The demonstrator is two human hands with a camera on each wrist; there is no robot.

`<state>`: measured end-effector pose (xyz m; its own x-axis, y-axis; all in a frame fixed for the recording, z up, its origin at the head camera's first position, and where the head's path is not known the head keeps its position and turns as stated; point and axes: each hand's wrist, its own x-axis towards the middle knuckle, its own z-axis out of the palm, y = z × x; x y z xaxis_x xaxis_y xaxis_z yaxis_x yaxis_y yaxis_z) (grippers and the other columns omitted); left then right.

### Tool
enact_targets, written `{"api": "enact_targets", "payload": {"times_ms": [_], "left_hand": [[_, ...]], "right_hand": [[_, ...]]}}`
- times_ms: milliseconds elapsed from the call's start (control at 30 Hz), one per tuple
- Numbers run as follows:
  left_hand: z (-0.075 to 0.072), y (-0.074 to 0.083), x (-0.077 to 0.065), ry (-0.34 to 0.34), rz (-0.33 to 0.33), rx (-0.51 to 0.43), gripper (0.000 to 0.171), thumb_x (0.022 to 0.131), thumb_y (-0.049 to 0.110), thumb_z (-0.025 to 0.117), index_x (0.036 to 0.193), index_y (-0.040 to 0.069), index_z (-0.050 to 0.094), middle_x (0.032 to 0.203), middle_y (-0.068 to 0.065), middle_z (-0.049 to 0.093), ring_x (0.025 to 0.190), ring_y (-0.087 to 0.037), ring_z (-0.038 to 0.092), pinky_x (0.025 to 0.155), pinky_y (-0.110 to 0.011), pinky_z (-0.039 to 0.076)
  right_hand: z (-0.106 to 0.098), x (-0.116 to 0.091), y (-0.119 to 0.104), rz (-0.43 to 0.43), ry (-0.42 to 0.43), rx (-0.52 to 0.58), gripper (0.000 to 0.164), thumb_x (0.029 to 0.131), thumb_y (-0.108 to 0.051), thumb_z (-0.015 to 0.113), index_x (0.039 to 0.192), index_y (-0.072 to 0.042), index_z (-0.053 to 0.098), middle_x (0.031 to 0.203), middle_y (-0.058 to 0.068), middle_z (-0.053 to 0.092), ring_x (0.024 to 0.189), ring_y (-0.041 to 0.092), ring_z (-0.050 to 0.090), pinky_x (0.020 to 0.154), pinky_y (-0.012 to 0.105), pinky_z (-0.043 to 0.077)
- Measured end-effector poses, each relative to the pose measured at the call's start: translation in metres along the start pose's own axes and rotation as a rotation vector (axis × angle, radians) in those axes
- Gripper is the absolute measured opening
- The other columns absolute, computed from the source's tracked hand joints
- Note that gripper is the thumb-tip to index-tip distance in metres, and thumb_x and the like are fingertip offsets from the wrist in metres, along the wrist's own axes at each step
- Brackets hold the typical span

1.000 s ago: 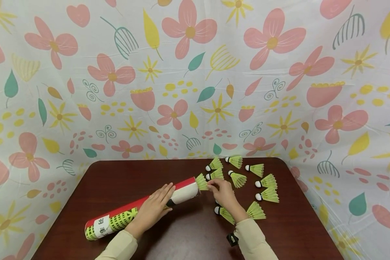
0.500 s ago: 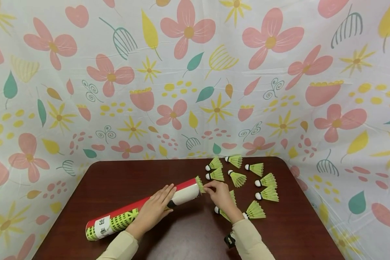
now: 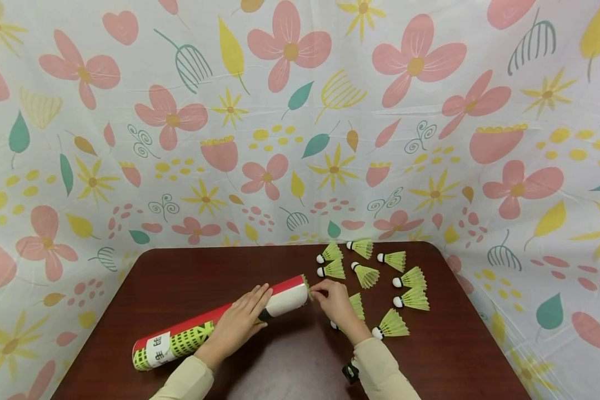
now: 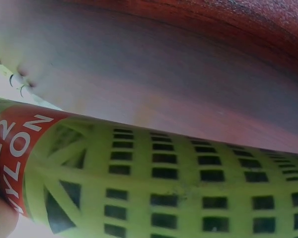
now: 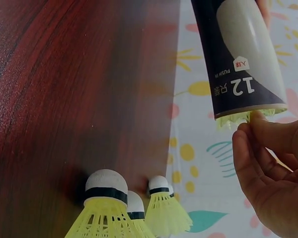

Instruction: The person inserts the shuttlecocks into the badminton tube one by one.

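Note:
A red, white and yellow-green shuttlecock tube [image 3: 287,298] lies slantwise, its open end towards the right. My left hand [image 3: 237,324] holds it around the middle, fingers over the top and thumb on the near side. Its netted pattern and NYLON lettering [image 4: 31,130] show in the left wrist view. At the open end, my right hand [image 3: 341,306] pinches the skirt edge of a yellow shuttlecock [image 5: 228,120] between thumb and index finger. Most of that shuttlecock is hidden inside the tube; only the skirt's rim sticks out.
Several yellow shuttlecocks with white heads are spread over the right side of the brown table [image 3: 180,278], such as one shuttlecock [image 3: 393,323] near my right sleeve. Another shuttlecock [image 3: 355,306] is partly behind the right hand. A floral cloth [image 3: 260,216] hangs behind the table.
My right hand has moved left towards the tube, and the shuttlecock it pinches has slid in from half showing to only its rim. The left hand stays on the tube.

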<state>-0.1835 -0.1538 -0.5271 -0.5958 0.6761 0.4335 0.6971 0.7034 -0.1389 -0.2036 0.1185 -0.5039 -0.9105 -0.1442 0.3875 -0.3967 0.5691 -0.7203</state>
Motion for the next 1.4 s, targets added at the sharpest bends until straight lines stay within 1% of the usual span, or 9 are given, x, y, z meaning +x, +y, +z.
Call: {"api": "enact_targets", "payload": {"times_ms": [300, 467, 633, 833, 933, 1033, 1167, 1267, 1400], "left_hand": [[0.000, 0.002, 0.001, 0.023, 0.016, -0.007, 0.083, 0.082, 0.033, 0.077, 0.148, 0.004, 0.036, 0.150, -0.013, 0.039, 0.134, -0.028, 0.043, 0.106, -0.038, 0.040], [0.001, 0.002, 0.002, 0.024, 0.016, -0.007, 0.084, 0.081, 0.033, 0.078, 0.148, 0.004, 0.036, 0.149, -0.014, 0.040, 0.134, -0.028, 0.043, 0.106, -0.039, 0.040], [0.000, 0.001, 0.000, 0.024, 0.000, -0.009, 0.084, 0.081, 0.032, 0.078, 0.148, 0.005, 0.037, 0.151, -0.012, 0.037, 0.135, -0.026, 0.041, 0.105, -0.039, 0.041], [0.001, 0.001, 0.000, 0.019, 0.003, -0.013, 0.083, 0.082, 0.032, 0.077, 0.148, 0.004, 0.036, 0.152, -0.013, 0.036, 0.136, -0.027, 0.039, 0.105, -0.040, 0.041], [0.001, 0.000, -0.001, 0.023, 0.002, -0.017, 0.083, 0.082, 0.032, 0.077, 0.148, 0.004, 0.036, 0.151, -0.013, 0.037, 0.135, -0.028, 0.041, 0.105, -0.039, 0.041], [0.001, -0.001, 0.000, 0.016, -0.004, -0.020, 0.083, 0.083, 0.032, 0.076, 0.149, 0.005, 0.035, 0.151, -0.013, 0.037, 0.137, -0.027, 0.039, 0.106, -0.039, 0.040], [0.001, -0.001, 0.000, 0.013, -0.003, -0.023, 0.083, 0.083, 0.032, 0.077, 0.149, 0.005, 0.034, 0.151, -0.014, 0.038, 0.138, -0.026, 0.037, 0.107, -0.039, 0.039], [0.000, -0.002, -0.003, 0.024, 0.003, -0.029, 0.083, 0.081, 0.030, 0.078, 0.147, 0.003, 0.037, 0.150, -0.014, 0.039, 0.135, -0.028, 0.041, 0.106, -0.039, 0.040], [0.000, -0.003, -0.005, 0.026, 0.005, -0.013, 0.083, 0.081, 0.032, 0.078, 0.147, 0.003, 0.037, 0.150, -0.014, 0.039, 0.133, -0.029, 0.043, 0.105, -0.039, 0.041]], "right_hand": [[0.003, 0.002, 0.002, -0.036, -0.043, -0.011, 0.009, 0.081, 0.007, 0.070, 0.084, 0.000, 0.075, 0.082, 0.011, 0.069, 0.075, 0.022, 0.065, 0.062, 0.026, 0.053], [0.001, 0.001, 0.004, -0.011, -0.043, 0.000, 0.007, 0.081, 0.002, 0.072, 0.085, -0.002, 0.076, 0.083, 0.009, 0.069, 0.076, 0.020, 0.065, 0.063, 0.025, 0.053], [-0.007, -0.001, 0.006, 0.006, -0.029, -0.025, 0.007, 0.083, -0.003, 0.072, 0.088, -0.006, 0.077, 0.086, 0.002, 0.071, 0.080, 0.020, 0.067, 0.068, 0.031, 0.054], [-0.023, -0.001, 0.013, 0.081, -0.013, -0.024, 0.008, 0.085, -0.005, 0.070, 0.090, -0.010, 0.076, 0.093, 0.004, 0.072, 0.091, 0.026, 0.067, 0.077, 0.041, 0.055], [-0.033, -0.002, 0.019, 0.113, -0.019, -0.028, 0.009, 0.086, -0.005, 0.069, 0.092, -0.009, 0.075, 0.096, 0.007, 0.071, 0.093, 0.028, 0.066, 0.078, 0.043, 0.055], [-0.045, -0.005, 0.027, 0.146, -0.022, -0.054, 0.010, 0.088, -0.007, 0.068, 0.096, -0.007, 0.074, 0.097, 0.007, 0.071, 0.088, 0.026, 0.066, 0.070, 0.038, 0.055], [-0.062, -0.010, 0.040, 0.209, -0.028, -0.086, 0.013, 0.090, -0.009, 0.067, 0.101, -0.006, 0.073, 0.098, 0.009, 0.071, 0.079, 0.021, 0.065, 0.060, 0.030, 0.049], [-0.073, -0.015, 0.048, 0.256, -0.037, -0.109, 0.015, 0.091, -0.008, 0.066, 0.103, -0.003, 0.072, 0.102, 0.015, 0.070, 0.071, 0.022, 0.063, 0.055, 0.029, 0.045], [-0.081, -0.021, 0.056, 0.316, -0.058, -0.138, 0.015, 0.090, -0.007, 0.066, 0.100, 0.001, 0.072, 0.104, 0.020, 0.069, 0.069, 0.020, 0.062, 0.054, 0.028, 0.044]]}}
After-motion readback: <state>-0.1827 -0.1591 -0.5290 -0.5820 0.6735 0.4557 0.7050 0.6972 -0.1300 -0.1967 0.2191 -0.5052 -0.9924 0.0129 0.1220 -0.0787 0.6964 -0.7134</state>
